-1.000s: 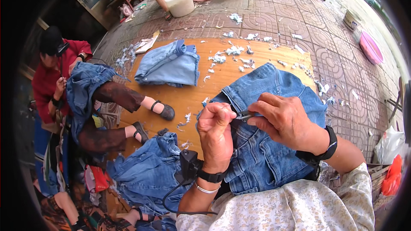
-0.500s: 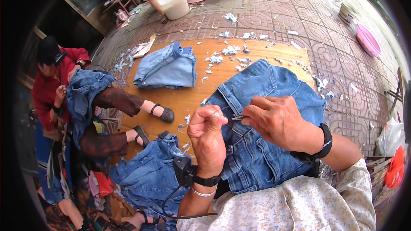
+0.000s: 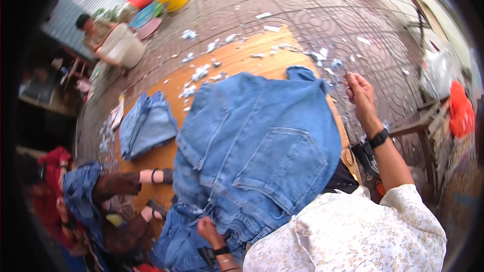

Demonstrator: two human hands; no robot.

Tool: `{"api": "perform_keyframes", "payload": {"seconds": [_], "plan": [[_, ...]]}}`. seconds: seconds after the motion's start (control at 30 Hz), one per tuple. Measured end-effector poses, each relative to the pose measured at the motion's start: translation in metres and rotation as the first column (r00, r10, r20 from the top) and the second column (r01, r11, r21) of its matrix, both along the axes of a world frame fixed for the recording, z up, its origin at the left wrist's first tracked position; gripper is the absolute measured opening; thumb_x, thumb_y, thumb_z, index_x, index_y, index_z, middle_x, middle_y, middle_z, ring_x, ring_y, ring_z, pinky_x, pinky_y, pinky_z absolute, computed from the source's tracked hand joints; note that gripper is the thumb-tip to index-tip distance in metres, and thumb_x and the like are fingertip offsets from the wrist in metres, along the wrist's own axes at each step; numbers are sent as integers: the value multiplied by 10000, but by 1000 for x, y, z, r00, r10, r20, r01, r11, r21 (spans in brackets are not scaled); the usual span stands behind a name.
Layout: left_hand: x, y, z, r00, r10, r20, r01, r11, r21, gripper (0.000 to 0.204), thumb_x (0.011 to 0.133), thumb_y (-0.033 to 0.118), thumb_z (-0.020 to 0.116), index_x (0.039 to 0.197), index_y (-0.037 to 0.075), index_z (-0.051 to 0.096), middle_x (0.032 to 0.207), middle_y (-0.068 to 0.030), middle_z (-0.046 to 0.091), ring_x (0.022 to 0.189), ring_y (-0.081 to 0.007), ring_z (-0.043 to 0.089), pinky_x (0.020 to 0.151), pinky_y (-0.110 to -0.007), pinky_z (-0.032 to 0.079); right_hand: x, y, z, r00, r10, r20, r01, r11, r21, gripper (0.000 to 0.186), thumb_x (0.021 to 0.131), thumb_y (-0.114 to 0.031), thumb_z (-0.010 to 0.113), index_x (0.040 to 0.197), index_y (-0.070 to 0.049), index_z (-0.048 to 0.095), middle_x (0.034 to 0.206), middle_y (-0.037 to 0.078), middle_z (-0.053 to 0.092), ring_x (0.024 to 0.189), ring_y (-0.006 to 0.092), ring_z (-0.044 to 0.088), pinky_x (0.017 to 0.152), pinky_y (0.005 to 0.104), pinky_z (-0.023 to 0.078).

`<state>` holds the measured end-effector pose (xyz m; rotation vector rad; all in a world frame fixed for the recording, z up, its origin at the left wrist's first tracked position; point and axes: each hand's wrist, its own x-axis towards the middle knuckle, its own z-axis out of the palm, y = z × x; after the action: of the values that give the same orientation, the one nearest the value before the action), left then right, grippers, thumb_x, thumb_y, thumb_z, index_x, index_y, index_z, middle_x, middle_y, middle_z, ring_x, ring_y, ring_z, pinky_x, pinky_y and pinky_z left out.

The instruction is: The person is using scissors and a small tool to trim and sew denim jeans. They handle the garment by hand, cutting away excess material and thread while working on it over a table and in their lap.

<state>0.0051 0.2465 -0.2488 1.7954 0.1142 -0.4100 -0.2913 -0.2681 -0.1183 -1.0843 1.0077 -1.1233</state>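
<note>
A large blue denim garment (image 3: 267, 166), pocket uppermost, spreads over my lap and the wooden board (image 3: 262, 45). My left hand (image 3: 205, 227) is closed at the garment's lower left edge; what it grips is too blurred to make out. My right hand (image 3: 361, 93) is raised beyond the garment's right side, fingertips pinched on something too small to name. More crumpled denim (image 3: 174, 239) lies beneath my left hand. Folded pale jeans (image 3: 143, 126) rest farther left on the board.
A co-worker in red (image 3: 50, 196) sits at left, feet on the board. Another person (image 3: 93, 35) bends by a white bucket (image 3: 123, 45), near coloured basins (image 3: 143, 17). Scraps (image 3: 199, 73) litter board and paving. A wooden chair (image 3: 421, 123) and bags (image 3: 459, 111) stand at right.
My hands have parted, the left moving down, the right up and rightward. The denim garment is more spread out. The clippers seen earlier no longer show clearly. The view has turned.
</note>
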Motion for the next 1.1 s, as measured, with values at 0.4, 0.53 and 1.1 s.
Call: {"api": "perform_keyframes", "payload": {"seconds": [0.4, 0.53, 1.1], "plan": [[-32, 19, -13, 888, -52, -457, 85, 995, 51, 216, 880, 177, 521, 1053, 50, 496, 921, -41, 542, 808, -147, 524, 704, -281, 413, -101, 32, -276, 719, 154, -677, 134, 926, 353, 285, 698, -12, 686, 975, 9, 621, 736, 34, 611, 668, 127, 577, 566, 266, 453], [-8, 2, 11, 873, -70, -483, 58, 997, -41, 267, 904, 206, 490, 1114, 41, 480, 991, -46, 544, 865, -165, 533, 753, -298, 416, -84, 26, -307, 765, 15, -644, 150, 968, 201, 386, 740, -44, 694, 1106, 32, 597, 913, 92, 654, 791, 164, 621, 674, 280, 497], [-49, 15, 21, 861, -51, -505, -76, 971, -227, 423, 972, 297, 406, 1274, 2, 440, 1196, -76, 561, 1039, -226, 567, 898, -351, 438, -142, 70, -293, 348, 220, -912, 65, 964, 257, 298, 666, -157, 769, 873, -21, 602, 907, 182, 653, 893, 329, 634, 779, 411, 494]]}}
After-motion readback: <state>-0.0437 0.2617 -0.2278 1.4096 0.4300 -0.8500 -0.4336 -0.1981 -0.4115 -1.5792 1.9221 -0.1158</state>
